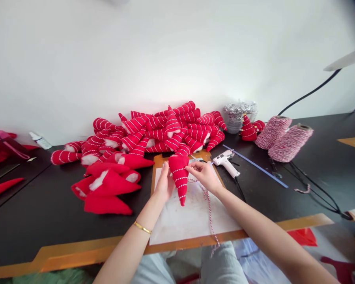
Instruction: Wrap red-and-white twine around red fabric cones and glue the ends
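Note:
A red stuffed fabric cone [180, 177] hangs point down between my hands, with red-and-white twine wound round it in rings. My left hand [165, 183] is closed on the cone's left side. At its right side, near the wide end, my right hand [205, 174] pinches the twine. The loose twine [210, 209] curls below that hand and trails over the front edge of the white work sheet [177, 228] toward my lap.
Twine-wrapped cones [154, 130] are heaped at the back; plain red stuffed cones [112, 185] lie left. A white glue gun [227, 162], a blue stick [256, 165] and two twine spools [291, 142] are at right. A silver tinsel tub [239, 114] stands behind.

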Demonstrator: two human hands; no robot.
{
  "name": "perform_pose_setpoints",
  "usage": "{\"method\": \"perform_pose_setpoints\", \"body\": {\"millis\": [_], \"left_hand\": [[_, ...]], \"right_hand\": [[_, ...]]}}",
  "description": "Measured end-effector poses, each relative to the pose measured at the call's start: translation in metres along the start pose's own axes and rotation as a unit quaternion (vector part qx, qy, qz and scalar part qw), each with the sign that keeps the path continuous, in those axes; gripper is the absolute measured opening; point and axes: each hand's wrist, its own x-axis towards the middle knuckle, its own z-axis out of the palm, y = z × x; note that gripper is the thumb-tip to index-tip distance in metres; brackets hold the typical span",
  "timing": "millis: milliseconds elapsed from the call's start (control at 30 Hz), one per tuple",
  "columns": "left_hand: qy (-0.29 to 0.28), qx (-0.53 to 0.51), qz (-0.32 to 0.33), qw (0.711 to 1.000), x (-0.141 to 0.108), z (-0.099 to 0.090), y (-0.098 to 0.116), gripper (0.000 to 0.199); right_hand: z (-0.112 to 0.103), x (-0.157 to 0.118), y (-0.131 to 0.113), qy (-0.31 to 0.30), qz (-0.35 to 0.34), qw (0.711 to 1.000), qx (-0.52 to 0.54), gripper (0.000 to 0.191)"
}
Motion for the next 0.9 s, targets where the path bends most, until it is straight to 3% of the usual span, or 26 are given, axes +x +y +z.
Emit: {"method": "perform_pose_setpoints", "body": {"millis": [133,233,400,667,900], "left_hand": [[0.027,0.043,0.042,0.998,-0.002,0.004,-0.005,0.074],[0.031,0.069,0.036,0.996,-0.004,0.005,-0.006,0.061],[0.059,0.051,-0.004,0.997,-0.003,0.003,-0.002,0.049],[0.042,-0.005,-0.049,0.998,-0.005,0.000,0.001,0.035],[0.015,-0.046,-0.032,0.998,-0.009,0.004,0.004,0.038]], "right_hand": [[0.004,-0.005,0.002,-0.070,-0.018,0.997,-0.030,0.039],[0.004,-0.005,0.005,-0.110,0.008,0.994,0.007,0.039],[-0.002,0.003,0.010,-0.110,0.017,0.993,0.044,0.037],[-0.001,0.005,0.006,-0.069,0.031,0.996,0.055,0.040],[0.000,0.001,-0.001,-0.088,0.157,0.974,0.136,0.048]]}}
